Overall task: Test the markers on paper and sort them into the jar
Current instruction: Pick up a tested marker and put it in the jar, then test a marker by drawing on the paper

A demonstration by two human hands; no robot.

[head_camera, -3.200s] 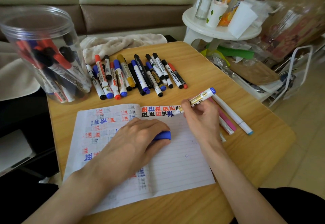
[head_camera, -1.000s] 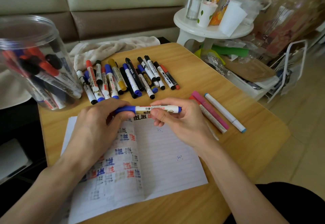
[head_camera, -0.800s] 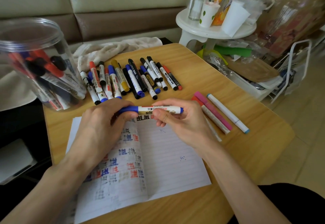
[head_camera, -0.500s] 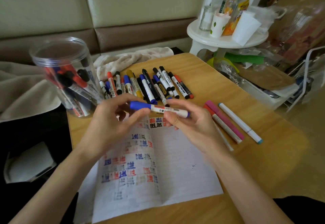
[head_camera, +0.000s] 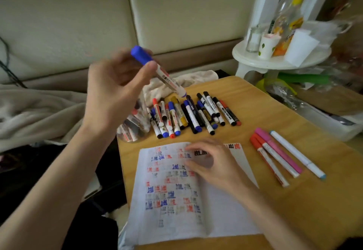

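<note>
While the left hand [head_camera: 114, 90] is raised above the table [head_camera: 265, 112], its thumb and fingers are wrapped round a blue-capped marker [head_camera: 157, 71], clasping it where the cap meets the white barrel. The marker slants, cap end up and the other end pointing down and to the right of the grip.

Directly beneath that grip stands the clear jar [head_camera: 133, 130], mostly hidden behind the palm and wrist (only its lower part shows, with markers inside). Just to the right of the jar, under the marker's lower end, a row of markers [head_camera: 192, 114] lies side by side on the wood. Further below the grip lies the lined paper [head_camera: 176, 220], covered with red, blue and black test marks. The right hand [head_camera: 214, 165] rests on its upper part, fingers loosely bent and grasping nothing. Well to the right of both hands, three pens [head_camera: 275, 155] lie together, one red, one pink, one white with a pale blue end.

The table is light wood with a rounded corner. Behind the grip runs a cream sofa [head_camera: 176, 14] with a brown band, a pale cloth [head_camera: 192, 79] bunched at the table's far edge and a blanket [head_camera: 39, 112] to the left. Up and to the right, a white round stand [head_camera: 275, 63] carries a paper cup [head_camera: 268, 46], a small glass [head_camera: 253, 38] and plastic wrappers.
</note>
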